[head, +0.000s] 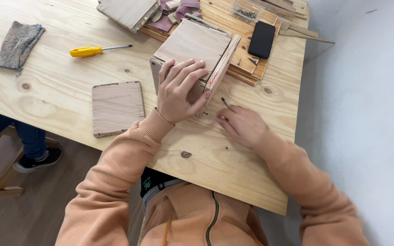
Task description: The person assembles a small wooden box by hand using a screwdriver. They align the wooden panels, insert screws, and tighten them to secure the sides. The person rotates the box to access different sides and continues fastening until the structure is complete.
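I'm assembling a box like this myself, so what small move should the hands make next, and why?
Probably bring the thin dark screw in the right hand up to the loose plywood side panel. The left hand already presses down on the square plywood box, steadying it, and that panel leans against its right side, apparently unfastened.

Pine table (60, 91) w/ box (192, 50), panel (117, 108), screwdriver (87, 51), cloth (18, 44), phone (261, 39)

Plywood box (192, 45) on table, small screw (225, 102) beside

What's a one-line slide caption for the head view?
Left hand steadies a plywood box on the workbench while the right hand holds a screw.
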